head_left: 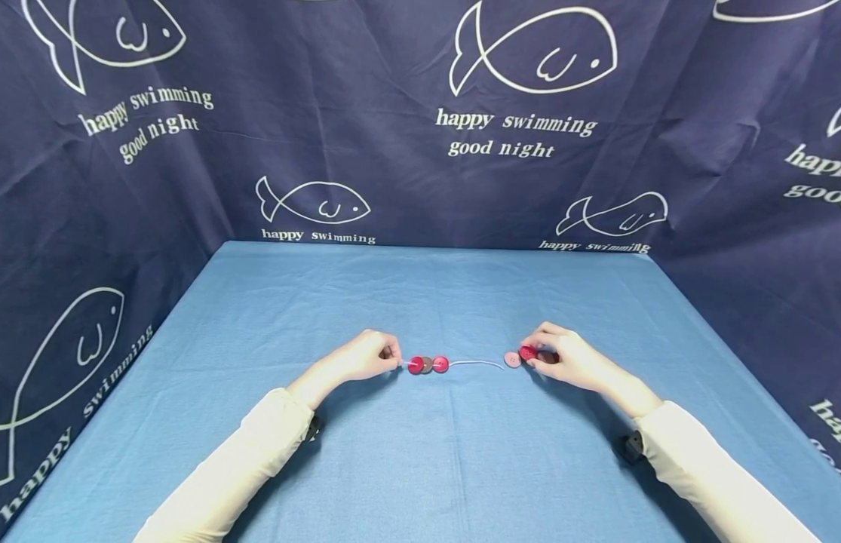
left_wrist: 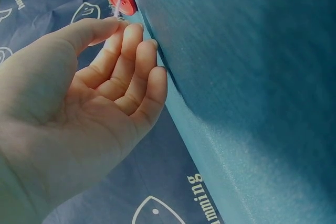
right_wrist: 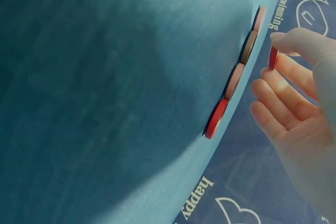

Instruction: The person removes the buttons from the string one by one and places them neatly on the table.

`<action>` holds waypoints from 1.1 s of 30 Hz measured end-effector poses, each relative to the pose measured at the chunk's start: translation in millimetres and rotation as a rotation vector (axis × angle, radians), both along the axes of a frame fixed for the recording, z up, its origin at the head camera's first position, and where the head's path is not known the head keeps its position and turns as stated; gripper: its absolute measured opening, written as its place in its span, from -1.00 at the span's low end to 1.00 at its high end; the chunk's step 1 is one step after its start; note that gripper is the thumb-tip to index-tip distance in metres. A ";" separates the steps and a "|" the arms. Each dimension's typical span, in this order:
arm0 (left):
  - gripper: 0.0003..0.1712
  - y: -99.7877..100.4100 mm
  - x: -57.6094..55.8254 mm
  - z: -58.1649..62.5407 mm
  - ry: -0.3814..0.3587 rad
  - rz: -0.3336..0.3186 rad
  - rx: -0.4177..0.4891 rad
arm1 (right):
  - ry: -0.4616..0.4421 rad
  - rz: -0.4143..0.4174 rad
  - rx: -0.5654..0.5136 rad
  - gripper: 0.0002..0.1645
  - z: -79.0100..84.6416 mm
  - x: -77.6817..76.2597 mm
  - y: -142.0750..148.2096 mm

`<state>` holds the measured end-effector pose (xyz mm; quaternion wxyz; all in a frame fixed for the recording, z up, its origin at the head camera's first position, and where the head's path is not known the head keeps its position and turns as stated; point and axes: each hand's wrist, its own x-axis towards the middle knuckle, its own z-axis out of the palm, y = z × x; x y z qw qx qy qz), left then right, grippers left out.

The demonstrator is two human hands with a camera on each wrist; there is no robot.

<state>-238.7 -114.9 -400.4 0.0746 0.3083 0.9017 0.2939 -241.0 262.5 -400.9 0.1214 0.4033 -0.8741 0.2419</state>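
My left hand (head_left: 371, 354) pinches one end of a pale string (head_left: 476, 362) between thumb and forefinger. Right beside its fingertips, the string crosses a red button (head_left: 416, 365), a brown button (head_left: 428, 366) and a second red button (head_left: 440, 365); its other end lies on the cloth to the right. My right hand (head_left: 563, 358) holds another red button (right_wrist: 273, 57) between thumb and forefinger, just above the table. Under that hand is a row of loose buttons: a pink one (right_wrist: 259, 19), a brown one (right_wrist: 248, 47), another pink one (right_wrist: 234, 81) and a red one (right_wrist: 216, 119).
A blue cloth (head_left: 393, 467) covers the table. Dark blue curtains (head_left: 406, 136) printed with white fish and lettering stand behind it and at both sides. Dark wrist cameras (head_left: 633, 446) sit under the cream sleeves (head_left: 719, 475).
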 end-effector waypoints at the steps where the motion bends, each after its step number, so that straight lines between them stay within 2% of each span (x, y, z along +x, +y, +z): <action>1: -0.91 0.1 0.0 -0.1 0.000 -0.002 0.002 | 0.002 0.004 -0.004 -0.74 -0.3 -0.1 0.5; 10: -0.91 -0.6 -2.4 -3.5 0.009 -0.003 0.007 | 0.010 -0.024 0.017 -0.74 1.6 1.0 3.6; 33: -0.90 -0.8 -0.8 -0.1 0.003 -0.011 0.004 | 0.032 -0.087 0.054 -0.72 1.8 3.5 17.4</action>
